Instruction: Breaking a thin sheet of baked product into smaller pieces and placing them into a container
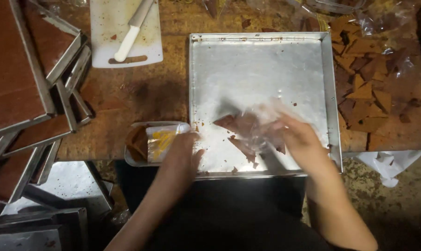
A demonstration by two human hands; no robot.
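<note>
The right hand (299, 139) pinches a clear plastic bag (261, 125) with brown triangular pieces, blurred, over the metal tray (261, 69). The left hand (185, 155) rests at the tray's edge, its fingers pressed together, beside a small packet (159, 142) on the counter (141, 93).

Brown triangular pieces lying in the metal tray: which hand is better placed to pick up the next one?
Probably the left hand. It hovers at the metal tray's near-left edge, seemingly empty, close to the brown triangular pieces. The right hand is already occupied with a blurred clear plastic bag.
</note>
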